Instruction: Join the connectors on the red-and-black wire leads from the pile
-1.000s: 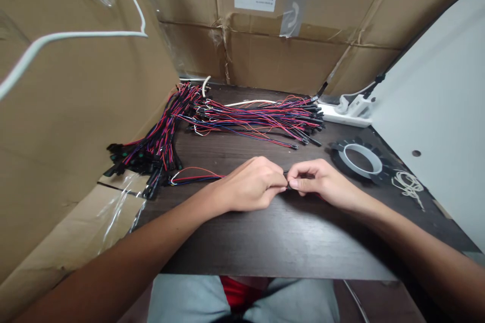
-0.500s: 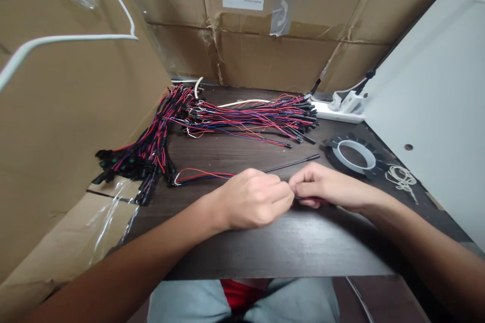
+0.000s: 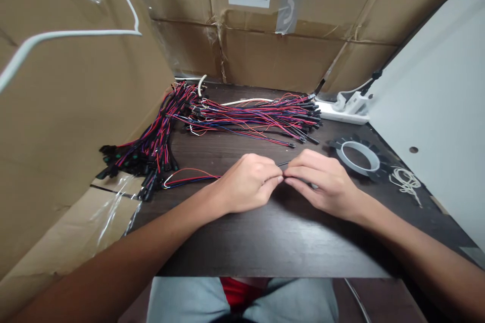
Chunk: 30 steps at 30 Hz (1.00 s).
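One tabletop (image 3: 246, 247) is extending beyond two trouser legs (image 3: 189, 300). Two hands are working above it. The left hand (image 3: 252, 184) is pinching one small dark piece (image 3: 284, 174) between thumb and closed fingers. The right hand (image 3: 326, 184) is bringing thumb and bent fingertips to the same piece, with a narrow gap behind the tips; whether they are gripping it cannot be told. One wire harness (image 3: 191, 177) is lying left of the left hand and running behind it. To the right, one string coil (image 3: 405, 181) and one tape roll (image 3: 362, 168) are resting. Farther back, two wire bundles (image 3: 257, 116) are lying at an angle, individual wires too crowded to count. One power strip (image 3: 343, 113) is standing beside them, before one cardboard panel (image 3: 280, 58).
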{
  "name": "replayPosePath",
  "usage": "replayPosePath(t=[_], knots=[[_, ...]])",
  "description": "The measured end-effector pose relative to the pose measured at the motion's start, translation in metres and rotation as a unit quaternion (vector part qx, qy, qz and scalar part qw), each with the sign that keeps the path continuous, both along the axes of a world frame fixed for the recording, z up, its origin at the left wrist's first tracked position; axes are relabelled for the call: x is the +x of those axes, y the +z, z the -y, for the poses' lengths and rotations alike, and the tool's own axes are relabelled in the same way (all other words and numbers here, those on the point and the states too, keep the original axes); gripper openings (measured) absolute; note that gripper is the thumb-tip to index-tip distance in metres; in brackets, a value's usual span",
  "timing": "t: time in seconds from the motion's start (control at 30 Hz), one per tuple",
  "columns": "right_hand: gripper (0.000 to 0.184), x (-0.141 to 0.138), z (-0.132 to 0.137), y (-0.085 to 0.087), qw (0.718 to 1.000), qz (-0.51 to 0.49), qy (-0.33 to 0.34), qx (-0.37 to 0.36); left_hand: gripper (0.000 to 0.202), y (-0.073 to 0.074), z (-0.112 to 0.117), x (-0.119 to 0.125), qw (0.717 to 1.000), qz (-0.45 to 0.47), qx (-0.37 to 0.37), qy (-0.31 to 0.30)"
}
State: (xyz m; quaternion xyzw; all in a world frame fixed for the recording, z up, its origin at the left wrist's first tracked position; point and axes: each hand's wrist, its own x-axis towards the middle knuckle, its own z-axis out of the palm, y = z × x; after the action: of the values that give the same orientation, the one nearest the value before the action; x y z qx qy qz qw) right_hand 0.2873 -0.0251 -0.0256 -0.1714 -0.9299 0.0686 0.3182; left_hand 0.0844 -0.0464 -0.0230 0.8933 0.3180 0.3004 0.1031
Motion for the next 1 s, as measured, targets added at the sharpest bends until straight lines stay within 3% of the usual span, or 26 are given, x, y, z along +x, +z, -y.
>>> replayPosePath(t=[0.13, 0.27, 0.43, 0.63, 0.77, 0.87, 1.0], knots=[[0.010, -0.001, -0.001, -0.006, 1.000, 0.018, -0.008, 0.003, 0.029, 0.000, 0.000, 0.001, 1.000, 0.000, -0.020, -0.002], [0.014, -0.002, 0.002, -0.005, 0.997, 0.053, -0.003, -0.050, 0.029, -0.001, 0.000, 0.000, 0.999, -0.026, 0.024, -0.012], [0.017, -0.003, 0.004, 0.004, 0.976, 0.051, 0.022, -0.209, 0.027, -0.003, 0.000, -0.003, 0.992, -0.069, 0.099, -0.044], [0.026, -0.003, -0.001, 0.008, 0.922, 0.062, 0.033, -0.381, 0.022, -0.005, 0.001, -0.002, 0.987, -0.058, 0.139, -0.063], [0.025, -0.002, -0.002, 0.010, 0.875, 0.052, 0.019, -0.482, 0.021, -0.004, 0.000, -0.002, 0.992, -0.039, 0.102, -0.069], [0.023, 0.000, -0.003, 0.011, 0.846, 0.044, -0.006, -0.532, 0.022, 0.000, -0.002, -0.003, 0.998, -0.018, 0.026, -0.049], [0.022, 0.002, -0.005, 0.011, 0.872, 0.044, -0.041, -0.486, 0.020, 0.004, -0.004, -0.002, 0.998, -0.006, -0.063, 0.000]])
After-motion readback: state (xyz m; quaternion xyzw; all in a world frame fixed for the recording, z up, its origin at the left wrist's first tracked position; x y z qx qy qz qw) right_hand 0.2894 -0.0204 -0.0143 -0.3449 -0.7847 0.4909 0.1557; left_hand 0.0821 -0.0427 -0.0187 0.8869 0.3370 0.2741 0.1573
